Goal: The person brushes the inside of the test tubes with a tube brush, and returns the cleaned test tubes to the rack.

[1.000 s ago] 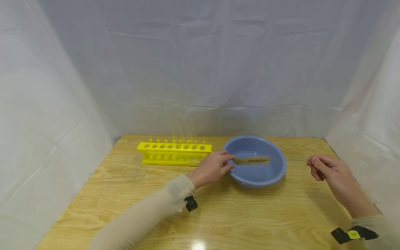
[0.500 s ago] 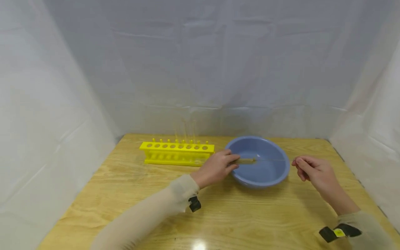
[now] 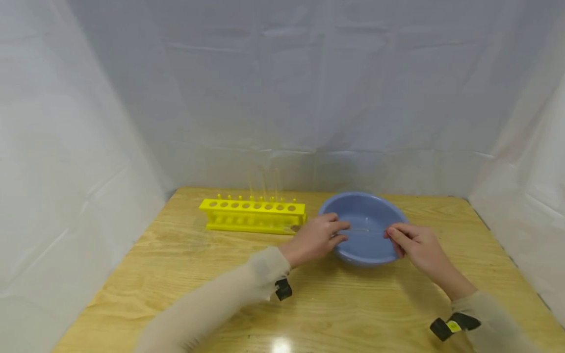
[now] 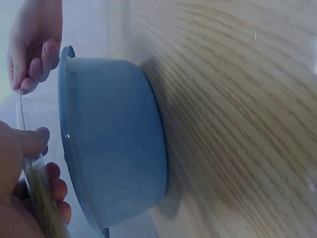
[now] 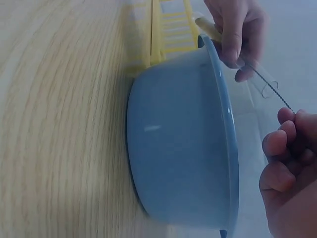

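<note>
Over the blue basin [image 3: 353, 208], my left hand [image 3: 314, 238] grips a clear test tube [image 5: 257, 82] lying nearly level, its open end facing right. Inside the tube is a test tube brush; its tan bristles [image 4: 43, 198] show between the left fingers in the left wrist view. My right hand [image 3: 419, 247] pinches the end of the brush's twisted wire [image 5: 279, 94], close to the tube's mouth. The palm side of the left hand hides part of the tube.
A yellow test tube rack [image 3: 253, 206] with a row of holes stands left of the basin, near my left hand. Faint clear tubes [image 3: 265, 184] rise upright at its back. White sheeting [image 3: 282, 98] encloses the wooden table [image 3: 212, 274] at the back and sides.
My right hand has moved left toward the left hand, pushing the brush deeper into the tube. Bristles first seen outside the tube are now inside it. The left hand still grips the tube.
</note>
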A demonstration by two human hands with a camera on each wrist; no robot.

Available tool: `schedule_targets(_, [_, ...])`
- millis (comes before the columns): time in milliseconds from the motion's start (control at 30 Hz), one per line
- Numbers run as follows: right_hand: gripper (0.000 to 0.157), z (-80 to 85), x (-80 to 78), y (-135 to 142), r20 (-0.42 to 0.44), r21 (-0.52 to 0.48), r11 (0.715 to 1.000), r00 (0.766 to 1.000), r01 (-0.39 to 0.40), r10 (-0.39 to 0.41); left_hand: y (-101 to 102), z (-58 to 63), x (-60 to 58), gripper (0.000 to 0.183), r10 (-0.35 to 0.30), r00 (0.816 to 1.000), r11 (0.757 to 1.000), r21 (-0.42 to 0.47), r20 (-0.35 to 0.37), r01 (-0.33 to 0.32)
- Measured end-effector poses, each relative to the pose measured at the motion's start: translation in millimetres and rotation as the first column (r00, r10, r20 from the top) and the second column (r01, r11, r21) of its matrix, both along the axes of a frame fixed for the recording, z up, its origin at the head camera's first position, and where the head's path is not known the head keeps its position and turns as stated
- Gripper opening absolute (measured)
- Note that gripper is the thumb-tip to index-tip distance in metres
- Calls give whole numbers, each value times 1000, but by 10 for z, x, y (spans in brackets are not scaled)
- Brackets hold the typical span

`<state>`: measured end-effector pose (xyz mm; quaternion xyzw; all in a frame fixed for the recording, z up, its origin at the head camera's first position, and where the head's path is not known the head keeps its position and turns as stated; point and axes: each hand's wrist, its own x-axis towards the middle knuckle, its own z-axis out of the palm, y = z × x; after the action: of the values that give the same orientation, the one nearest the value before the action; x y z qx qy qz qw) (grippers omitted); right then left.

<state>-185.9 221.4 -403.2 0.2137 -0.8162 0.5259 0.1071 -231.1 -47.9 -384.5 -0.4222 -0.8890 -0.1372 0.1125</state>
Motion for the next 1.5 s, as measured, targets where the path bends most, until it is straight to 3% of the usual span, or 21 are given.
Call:
schedule_targets(167, [23,4,-19,-94,10,19,999,999,-34,34,56,7,28,30,4,998,1000,14,-57,-3])
schedule_targets(467, [28,-6,-6,-122,72,0,1000,997,-6,6,56,-9,42,28,3,993,1000,23,-114,0])
schedule_targets(700, [23,-32,46,-89,5,12,999,999,32,-32,61,-5,51,26,-22,988,1000,19,-151,25])
schedule_targets(800, [28,14,52,-102,99,-18,1000,995,25,-23,60,-16,53,25,-42,977,999,10,-210,45])
schedule_targets(867, [31,62,51,-100,235,-97,995,972,1,22,60,-28,52,24,-57,964,998,4,-260,60])
schedule_targets(900, [31,86,49,-95,311,-152,988,949,-5,52,60,-34,52,24,-65,957,998,5,-282,69])
schedule_targets(1000, [30,143,36,-75,491,-331,944,855,7,166,62,-49,53,23,-77,930,997,-14,-360,78])
schedule_targets(1067, [30,166,32,-68,547,-400,916,806,14,227,64,-54,55,22,-82,914,997,-32,-398,75])
schedule_targets(1133, [30,173,31,-75,577,-417,909,780,28,240,69,-54,60,23,-79,911,997,-45,-404,67])
schedule_targets(1167, [30,171,35,-81,576,-403,915,784,27,230,71,-53,62,24,-78,916,997,-44,-393,66])
schedule_targets(1200, [31,165,43,-86,561,-366,930,802,17,206,74,-52,63,24,-73,925,997,-42,-373,62])
schedule_targets(1267, [32,145,66,-93,486,-252,968,866,10,118,74,-41,71,25,-60,947,998,-34,-315,52])
schedule_targets(1333, [27,101,90,-92,314,-105,994,949,15,19,68,-23,83,27,-48,970,999,-18,-239,45])
schedule_targets(1367, [23,73,100,-89,195,-33,999,981,29,-22,63,-15,88,28,-42,979,999,-11,-199,40])
schedule_targets(1400, [16,46,105,-83,61,34,998,997,49,-51,56,-6,95,29,-37,986,999,-6,-160,37])
schedule_targets(1433, [10,20,104,-75,-68,86,993,995,76,-70,48,4,104,30,-32,992,999,-2,-124,32])
schedule_targets(1500, [17,-31,90,-57,-315,162,979,947,125,-69,35,16,115,31,-23,998,1000,4,-63,23])
